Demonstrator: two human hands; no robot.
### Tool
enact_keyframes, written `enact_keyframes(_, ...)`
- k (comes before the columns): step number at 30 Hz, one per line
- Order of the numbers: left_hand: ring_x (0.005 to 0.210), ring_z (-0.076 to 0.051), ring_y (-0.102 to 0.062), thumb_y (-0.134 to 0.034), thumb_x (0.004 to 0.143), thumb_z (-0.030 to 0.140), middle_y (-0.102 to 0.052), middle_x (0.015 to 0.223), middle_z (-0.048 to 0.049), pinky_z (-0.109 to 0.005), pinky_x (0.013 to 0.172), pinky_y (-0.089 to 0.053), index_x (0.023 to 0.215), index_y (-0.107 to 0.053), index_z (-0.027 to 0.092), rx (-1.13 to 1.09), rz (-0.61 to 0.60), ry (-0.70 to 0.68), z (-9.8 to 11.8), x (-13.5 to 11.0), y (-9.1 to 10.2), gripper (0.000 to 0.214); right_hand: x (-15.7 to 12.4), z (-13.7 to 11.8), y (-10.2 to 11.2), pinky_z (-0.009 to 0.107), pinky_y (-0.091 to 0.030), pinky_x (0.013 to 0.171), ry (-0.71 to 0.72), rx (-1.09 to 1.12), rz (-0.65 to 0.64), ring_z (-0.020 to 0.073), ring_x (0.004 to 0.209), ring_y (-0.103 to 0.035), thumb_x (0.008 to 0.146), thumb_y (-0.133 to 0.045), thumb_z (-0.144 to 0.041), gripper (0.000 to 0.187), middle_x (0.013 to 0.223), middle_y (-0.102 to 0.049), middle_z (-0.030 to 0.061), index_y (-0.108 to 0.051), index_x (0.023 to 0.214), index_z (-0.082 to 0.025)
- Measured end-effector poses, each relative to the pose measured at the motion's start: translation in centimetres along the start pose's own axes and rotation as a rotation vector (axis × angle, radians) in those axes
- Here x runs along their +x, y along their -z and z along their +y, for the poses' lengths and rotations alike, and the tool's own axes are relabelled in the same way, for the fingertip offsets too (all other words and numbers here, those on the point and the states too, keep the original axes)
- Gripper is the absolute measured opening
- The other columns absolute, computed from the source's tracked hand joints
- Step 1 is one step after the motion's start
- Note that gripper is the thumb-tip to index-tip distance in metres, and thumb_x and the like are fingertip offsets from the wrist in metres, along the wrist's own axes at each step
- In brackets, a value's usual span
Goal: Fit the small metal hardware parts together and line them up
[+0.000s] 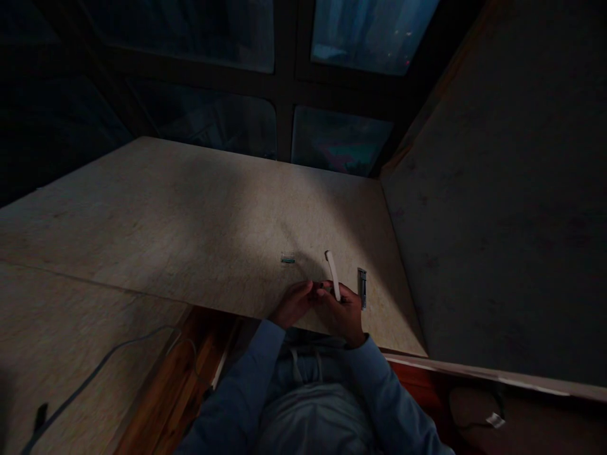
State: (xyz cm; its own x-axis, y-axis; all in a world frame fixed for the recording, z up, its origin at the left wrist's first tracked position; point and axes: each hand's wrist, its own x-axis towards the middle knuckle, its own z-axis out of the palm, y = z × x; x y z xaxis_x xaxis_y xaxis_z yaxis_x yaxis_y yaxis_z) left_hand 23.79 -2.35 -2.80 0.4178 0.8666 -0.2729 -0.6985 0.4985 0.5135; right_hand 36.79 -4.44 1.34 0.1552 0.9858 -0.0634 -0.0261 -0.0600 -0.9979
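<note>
Both my hands meet at the near edge of a pale chipboard tabletop (190, 215). My right hand (344, 309) is closed around a slim white stick-like object (332, 272) that points up and away from me. My left hand (296, 302) is curled beside it, fingertips pinched against the right hand's fingers; what they hold is too dark to make out. A small grey part (287, 258) lies on the board just beyond my left hand. A narrow dark metal piece (362, 285) lies right of my right hand.
A board wall (497, 221) rises along the table's right side. Dark window panes (332, 139) stand behind the table. A second chipboard surface (61, 341) at the lower left carries a grey cable (104, 360). A wooden floor strip (190, 366) shows below.
</note>
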Motion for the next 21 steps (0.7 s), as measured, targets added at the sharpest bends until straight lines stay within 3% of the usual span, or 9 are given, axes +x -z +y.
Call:
enact_keyframes(4,0.084,-0.016,-0.063,-0.083,0.067,0.032,-0.068,0.088,-0.0107,-0.027,0.08,-0.048,0.084,-0.076,0.009,-0.036,0.015,0.01,0.0,-0.1,-0.4,0.03,-0.1,0.4,-0.2,0.025,-0.049,0.064,-0.118,0.166,0.005,0.0136,0.069,-0.058,0.061,-0.081,-0.037,0.034,0.078,-0.067,0.0071,-0.073,0.083,-0.012)
enact_keyframes(10,0.087,-0.02,-0.063,-0.083,0.066,0.029,-0.068,0.095,-0.0142,-0.03,0.08,-0.047,0.081,-0.075,0.009,-0.002,-0.007,-0.006,0.2,-0.1,-0.1,0.027,-0.2,0.5,-0.1,0.025,-0.049,0.065,-0.215,0.337,0.043,0.0134,0.068,-0.059,0.057,-0.085,-0.034,0.035,0.077,-0.067,0.0067,-0.072,0.08,-0.012)
enact_keyframes(14,0.075,-0.015,-0.062,-0.085,0.062,0.03,-0.068,0.086,-0.0128,-0.027,0.074,-0.046,0.084,-0.075,0.009,0.001,0.025,-0.011,0.1,0.0,0.3,0.031,-0.2,1.0,0.1,0.026,-0.051,0.068,-0.176,0.352,0.035,0.0142,0.07,-0.062,0.059,-0.084,-0.033,0.035,0.08,-0.068,0.0082,-0.07,0.082,-0.011)
enact_keyframes(21,0.073,-0.015,-0.061,-0.087,0.058,0.031,-0.067,0.084,-0.0117,-0.029,0.076,-0.046,0.084,-0.076,0.011,-0.007,0.008,-0.034,-0.3,0.1,0.8,0.035,-0.2,1.2,0.1,0.027,-0.051,0.064,-0.042,0.176,0.01,0.0153,0.067,-0.061,0.063,-0.08,-0.035,0.033,0.076,-0.067,0.0081,-0.069,0.084,-0.011)
